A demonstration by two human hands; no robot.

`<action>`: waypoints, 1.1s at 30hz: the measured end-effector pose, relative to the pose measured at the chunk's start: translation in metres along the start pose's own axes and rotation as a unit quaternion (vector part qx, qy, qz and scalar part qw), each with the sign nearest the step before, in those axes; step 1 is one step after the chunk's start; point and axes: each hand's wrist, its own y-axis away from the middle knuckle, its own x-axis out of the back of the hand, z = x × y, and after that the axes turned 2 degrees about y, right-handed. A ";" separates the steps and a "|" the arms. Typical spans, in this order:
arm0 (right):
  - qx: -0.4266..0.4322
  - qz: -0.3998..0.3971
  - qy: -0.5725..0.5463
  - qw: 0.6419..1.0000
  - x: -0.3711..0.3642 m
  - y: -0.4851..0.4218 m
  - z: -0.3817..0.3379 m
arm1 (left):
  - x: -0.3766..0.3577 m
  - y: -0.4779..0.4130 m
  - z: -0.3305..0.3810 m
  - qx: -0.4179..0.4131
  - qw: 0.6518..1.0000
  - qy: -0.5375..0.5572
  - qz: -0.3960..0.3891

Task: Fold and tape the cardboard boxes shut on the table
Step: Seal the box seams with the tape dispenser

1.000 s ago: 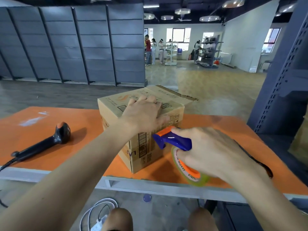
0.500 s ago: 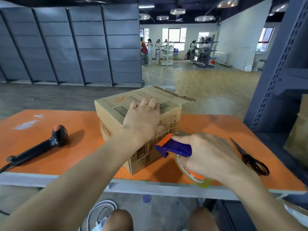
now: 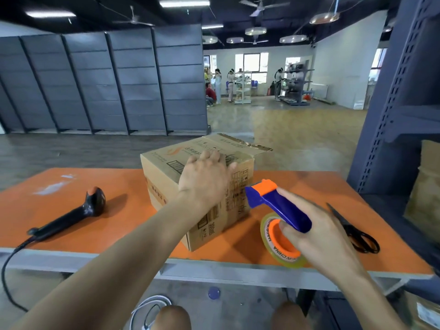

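Pressing down: left hand (image 3: 204, 179), fingers straight and together, palm flat on the near top flap of the cardboard box (image 3: 166, 160), thumb at the top edge.
Left grip: wide, closed round nothing, only bearing on the cardboard.
Box: standing on the orange tabletop (image 3: 119, 210), turned corner-on toward the near edge; far flap (image 3: 238, 141) jutting past the right side (ragged tape along its rim).
Right grip: right hand (image 3: 319, 234) curled round the blue handle of the tape dispenser (image 3: 273, 206), fingers wrapped beside the orange core of the tape roll (image 3: 281, 248).
Dispenser: held just right of the box, orange head aimed at the box's right face; touching or not, cannot tell.
Scanner: black barcode scanner (image 3: 78, 213) lying on the tabletop to the left, well apart from the box, cable trailing off the near edge.
Scissors: black scissors (image 3: 354, 232) lying flat on the tabletop, just beyond the right hand.
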 end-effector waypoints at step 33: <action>-0.008 -0.017 -0.081 0.996 -0.021 -0.006 0.025 | 0.005 -0.009 0.014 0.080 0.995 -0.052 0.015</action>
